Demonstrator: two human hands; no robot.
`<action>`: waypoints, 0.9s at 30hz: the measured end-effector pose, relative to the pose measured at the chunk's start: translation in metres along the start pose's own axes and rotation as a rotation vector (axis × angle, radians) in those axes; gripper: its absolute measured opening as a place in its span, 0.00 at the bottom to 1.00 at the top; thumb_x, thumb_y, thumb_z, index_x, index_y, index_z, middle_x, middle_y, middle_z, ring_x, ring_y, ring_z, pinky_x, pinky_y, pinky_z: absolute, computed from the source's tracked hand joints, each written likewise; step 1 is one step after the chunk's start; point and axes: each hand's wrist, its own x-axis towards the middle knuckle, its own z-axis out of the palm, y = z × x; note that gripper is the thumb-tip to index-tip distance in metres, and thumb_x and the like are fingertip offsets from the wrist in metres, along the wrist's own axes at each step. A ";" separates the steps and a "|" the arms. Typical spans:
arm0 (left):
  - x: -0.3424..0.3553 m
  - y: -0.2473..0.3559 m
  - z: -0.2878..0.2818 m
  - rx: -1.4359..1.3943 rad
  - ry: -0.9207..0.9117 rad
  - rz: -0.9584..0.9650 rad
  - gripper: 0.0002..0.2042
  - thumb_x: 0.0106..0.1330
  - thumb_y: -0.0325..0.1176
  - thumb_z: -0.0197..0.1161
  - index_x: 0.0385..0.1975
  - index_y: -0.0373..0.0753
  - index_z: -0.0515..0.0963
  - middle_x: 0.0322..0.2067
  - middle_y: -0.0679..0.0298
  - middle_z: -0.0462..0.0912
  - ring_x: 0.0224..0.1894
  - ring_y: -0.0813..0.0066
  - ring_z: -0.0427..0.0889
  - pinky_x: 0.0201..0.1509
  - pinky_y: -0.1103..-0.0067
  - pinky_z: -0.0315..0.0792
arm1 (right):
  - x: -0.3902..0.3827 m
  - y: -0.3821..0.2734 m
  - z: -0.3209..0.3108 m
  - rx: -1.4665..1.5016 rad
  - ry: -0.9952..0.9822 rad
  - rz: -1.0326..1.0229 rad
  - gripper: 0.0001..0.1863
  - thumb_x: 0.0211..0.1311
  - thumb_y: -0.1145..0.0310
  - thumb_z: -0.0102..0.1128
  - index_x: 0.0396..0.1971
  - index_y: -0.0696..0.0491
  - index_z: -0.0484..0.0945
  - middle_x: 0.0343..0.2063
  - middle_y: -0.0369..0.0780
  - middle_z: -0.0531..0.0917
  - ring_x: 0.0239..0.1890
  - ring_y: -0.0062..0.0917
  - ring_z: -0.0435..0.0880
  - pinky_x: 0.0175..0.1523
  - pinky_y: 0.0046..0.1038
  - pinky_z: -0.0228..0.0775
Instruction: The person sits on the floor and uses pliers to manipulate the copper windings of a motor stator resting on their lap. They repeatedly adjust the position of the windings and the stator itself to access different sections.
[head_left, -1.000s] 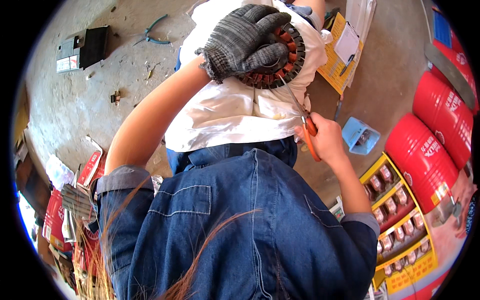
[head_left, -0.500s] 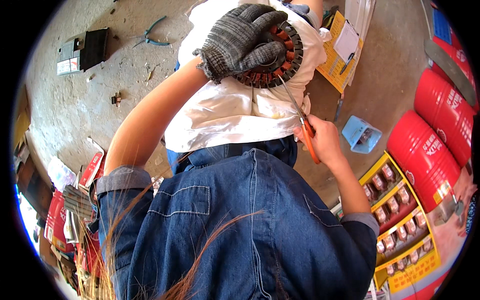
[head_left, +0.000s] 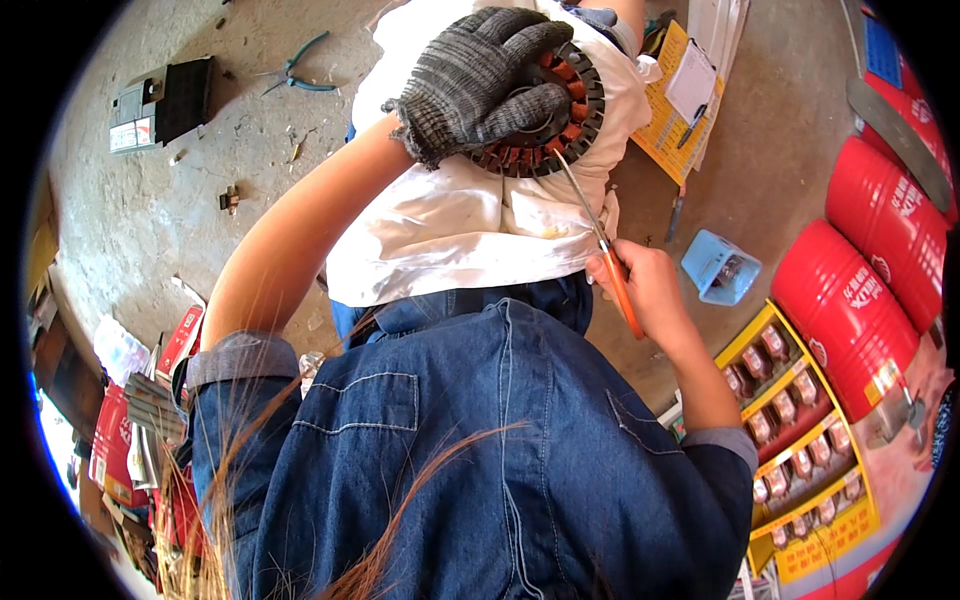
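A dark ring-shaped stator with copper windings (head_left: 577,112) lies on a white cloth (head_left: 460,240) over my lap. My left hand (head_left: 480,85), in a grey knit glove, has its fingers curled over the stator, partly hiding it. My right hand (head_left: 645,285), bare, grips orange-handled scissors or a similar long-bladed tool (head_left: 620,285), whose thin metal tip reaches the windings at the ring's lower edge. Whether the tip touches a wire is too small to tell.
Blue-handled pliers (head_left: 305,83) and a black battery (head_left: 175,105) lie on the floor at left. At right are a clipboard on yellow sheets (head_left: 660,135), a blue bin (head_left: 715,265), red drums (head_left: 830,310) and a yellow rack (head_left: 775,410). Clutter (head_left: 140,420) fills the lower left.
My right hand and the tool handles have shifted slightly down and turned a little, with the tip still at the windings. My gloved left hand and the stator have hardly moved.
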 end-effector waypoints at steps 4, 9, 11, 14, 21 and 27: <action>0.000 -0.001 0.000 0.005 -0.006 0.001 0.35 0.65 0.57 0.57 0.63 0.34 0.68 0.50 0.44 0.75 0.51 0.40 0.75 0.58 0.55 0.68 | -0.004 -0.010 -0.004 0.003 0.005 0.020 0.26 0.65 0.48 0.65 0.25 0.60 0.80 0.13 0.44 0.75 0.16 0.25 0.74 0.24 0.31 0.63; 0.000 -0.001 0.000 0.017 -0.002 0.000 0.35 0.65 0.56 0.58 0.63 0.34 0.68 0.50 0.44 0.76 0.51 0.40 0.75 0.58 0.55 0.69 | -0.001 -0.019 -0.012 -0.085 0.018 0.009 0.26 0.64 0.49 0.65 0.21 0.59 0.77 0.14 0.45 0.77 0.16 0.34 0.76 0.25 0.34 0.66; 0.000 -0.001 0.000 0.014 0.001 0.007 0.34 0.65 0.55 0.58 0.63 0.34 0.69 0.50 0.44 0.76 0.51 0.40 0.75 0.58 0.55 0.69 | 0.007 -0.011 -0.008 -0.124 0.079 -0.025 0.26 0.62 0.49 0.67 0.18 0.58 0.75 0.14 0.47 0.76 0.17 0.40 0.78 0.26 0.37 0.67; -0.001 -0.004 0.002 0.065 0.037 0.023 0.34 0.65 0.57 0.57 0.63 0.37 0.70 0.52 0.46 0.76 0.53 0.42 0.76 0.59 0.56 0.70 | 0.021 0.013 0.008 -0.148 0.212 -0.124 0.28 0.59 0.49 0.70 0.15 0.56 0.71 0.13 0.48 0.75 0.20 0.47 0.78 0.27 0.41 0.69; 0.001 -0.001 0.002 0.097 0.038 0.047 0.34 0.65 0.58 0.57 0.62 0.37 0.71 0.52 0.46 0.77 0.53 0.43 0.76 0.59 0.57 0.70 | 0.041 0.038 0.029 -0.163 0.355 -0.330 0.25 0.55 0.52 0.73 0.15 0.54 0.70 0.11 0.44 0.75 0.17 0.43 0.78 0.24 0.39 0.70; -0.003 -0.009 0.012 0.210 0.072 0.028 0.33 0.65 0.61 0.56 0.63 0.43 0.72 0.54 0.49 0.77 0.56 0.47 0.76 0.61 0.59 0.70 | 0.059 0.053 0.037 -0.126 0.434 -0.485 0.22 0.51 0.55 0.75 0.18 0.54 0.72 0.13 0.43 0.75 0.18 0.41 0.79 0.24 0.38 0.70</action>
